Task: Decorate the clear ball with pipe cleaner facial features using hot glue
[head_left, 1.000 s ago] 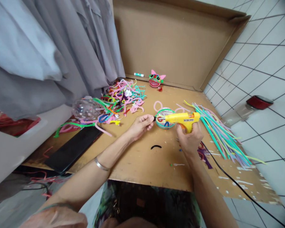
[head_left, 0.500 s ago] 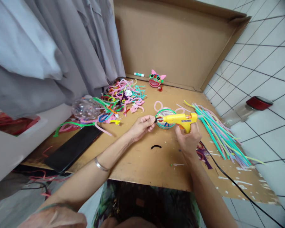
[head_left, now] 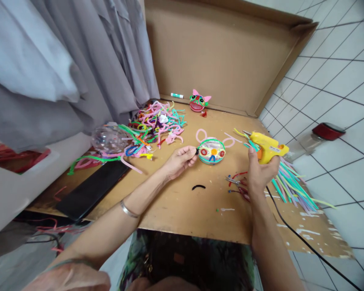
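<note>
Between the fingertips of my left hand is a small black piece of pipe cleaner, mostly covered by the fingers. My right hand is wrapped round the handle of a yellow glue gun, whose nozzle points left. A round animal face with a green rim, red and orange circles and pink loop ears lies just right of my left fingertips. Below it on the table is a short curved black pipe cleaner. Scissors with red handles lie left of my right wrist, partly hidden.
A tangled heap of pipe cleaners and a clear plastic ball lie at the left. Straight pipe cleaners are bunched at the right, with the gun's black cord nearby. A finished-looking pink-eared face and a glue stick rest by the cardboard wall.
My right hand has moved the glue gun right, away from my left fingertips. The round face and the scissors now show more fully. My left hand has hardly moved.
</note>
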Available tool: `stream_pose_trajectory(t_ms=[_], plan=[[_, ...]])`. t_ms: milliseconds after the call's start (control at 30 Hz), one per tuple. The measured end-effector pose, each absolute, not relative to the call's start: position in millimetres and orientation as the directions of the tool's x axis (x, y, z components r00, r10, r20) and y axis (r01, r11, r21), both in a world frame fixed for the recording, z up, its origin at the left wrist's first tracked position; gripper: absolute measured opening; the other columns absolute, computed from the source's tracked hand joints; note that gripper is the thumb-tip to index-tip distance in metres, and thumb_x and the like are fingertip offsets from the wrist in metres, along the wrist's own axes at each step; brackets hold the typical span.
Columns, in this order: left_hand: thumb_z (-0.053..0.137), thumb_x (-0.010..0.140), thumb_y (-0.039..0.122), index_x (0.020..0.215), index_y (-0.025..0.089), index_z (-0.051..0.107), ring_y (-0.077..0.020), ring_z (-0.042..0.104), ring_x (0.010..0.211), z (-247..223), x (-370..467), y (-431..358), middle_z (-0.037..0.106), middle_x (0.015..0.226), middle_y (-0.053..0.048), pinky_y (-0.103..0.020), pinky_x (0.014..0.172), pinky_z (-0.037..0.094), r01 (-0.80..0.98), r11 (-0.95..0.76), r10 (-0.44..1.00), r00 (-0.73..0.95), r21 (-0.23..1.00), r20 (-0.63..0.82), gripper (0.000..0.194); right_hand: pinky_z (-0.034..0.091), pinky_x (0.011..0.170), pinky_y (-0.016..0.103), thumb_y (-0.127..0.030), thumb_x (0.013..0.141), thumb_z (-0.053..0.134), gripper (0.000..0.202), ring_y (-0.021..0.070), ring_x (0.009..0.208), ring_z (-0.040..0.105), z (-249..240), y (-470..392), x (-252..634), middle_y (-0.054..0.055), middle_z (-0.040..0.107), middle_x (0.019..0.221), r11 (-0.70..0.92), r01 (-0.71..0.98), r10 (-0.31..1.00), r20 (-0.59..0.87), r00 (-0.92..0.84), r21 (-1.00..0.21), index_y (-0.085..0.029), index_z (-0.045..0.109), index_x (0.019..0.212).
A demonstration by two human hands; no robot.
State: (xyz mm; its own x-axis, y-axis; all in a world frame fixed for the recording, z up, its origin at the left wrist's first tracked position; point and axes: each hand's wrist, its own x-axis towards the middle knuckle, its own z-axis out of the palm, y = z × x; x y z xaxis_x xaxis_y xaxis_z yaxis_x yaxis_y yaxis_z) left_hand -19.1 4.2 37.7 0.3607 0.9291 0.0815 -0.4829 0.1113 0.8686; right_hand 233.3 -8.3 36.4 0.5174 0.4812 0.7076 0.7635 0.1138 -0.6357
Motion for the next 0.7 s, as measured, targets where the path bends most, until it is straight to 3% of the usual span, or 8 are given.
stream_pose_trajectory(t_ms=[167, 367, 500, 600, 700], plan=[[0.083, 0.061, 0.041, 0.069, 0.013, 0.059, -0.0042, 0.044, 0.05, 38.3, -19.3, 2.9, 0.054, 0.058, 0.003, -0.017, 0.048, 0.032, -0.47, 0.116, 0.939, 0.34, 0.875, 0.057, 0.038, 0.043, 0.07, 0.038, -0.066, 0.065, 0.065, 0.052, 0.0245, 0.073, 0.053, 21.0, 8.4, 264.2, 0.007, 0.057, 0.076, -0.156, 0.743, 0.536, 0.576, 0.617, -0.651, -0.017, 0.055, 0.08], [0.082, 0.062, 0.04, 0.064, 0.013, 0.057, -0.0037, 0.042, 0.048, 37.0, -16.0, -0.3, 0.052, 0.053, 0.004, -0.017, 0.046, 0.031, -0.452, 0.094, 0.945, 0.321, 0.887, 0.064, 0.037, 0.043, 0.064, 0.035, -0.057, 0.064, 0.068, 0.049, 0.0241, 0.07, 0.056, -1.9, 13.4, 274.1, 0.008, 0.06, 0.076, -0.286, 0.804, 0.605, 0.553, 0.574, -0.521, -0.013, 0.061, 0.085], [0.083, 0.061, 0.043, 0.069, 0.012, 0.06, -0.0035, 0.042, 0.048, 33.9, -12.8, -1.8, 0.053, 0.054, 0.004, -0.017, 0.047, 0.03, -0.449, 0.093, 0.935, 0.346, 0.889, 0.078, 0.039, 0.044, 0.071, 0.04, -0.047, 0.071, 0.065, 0.038, 0.0268, 0.077, 0.058, -1.1, 10.2, 271.9, 0.012, 0.061, 0.079, -0.358, 0.832, 0.668, 0.507, 0.545, -0.424, -0.012, 0.062, 0.084], [0.084, 0.059, 0.046, 0.071, 0.012, 0.061, -0.0038, 0.041, 0.049, 33.0, -10.8, -2.5, 0.054, 0.056, 0.004, -0.018, 0.049, 0.03, -0.461, 0.09, 0.924, 0.369, 0.883, 0.098, 0.042, 0.041, 0.082, 0.05, -0.036, 0.08, 0.055, 0.031, 0.0322, 0.09, 0.056, 11.1, 2.9, 261.8, 0.02, 0.06, 0.089, -0.348, 0.88, 0.629, 0.616, 0.474, -0.322, -0.008, 0.064, 0.091], [0.084, 0.059, 0.047, 0.072, 0.013, 0.061, -0.0041, 0.041, 0.051, 32.5, -9.4, -2.8, 0.054, 0.058, 0.003, -0.018, 0.05, 0.03, -0.479, 0.079, 0.926, 0.359, 0.874, 0.113, 0.043, 0.039, 0.087, 0.05, -0.027, 0.086, 0.044, 0.03, 0.0295, 0.096, 0.054, 26.6, -10.2, 236.4, 0.015, 0.058, 0.095, -0.093, 0.935, 0.574, 0.749, 0.331, -0.342, -0.014, 0.066, 0.1]])
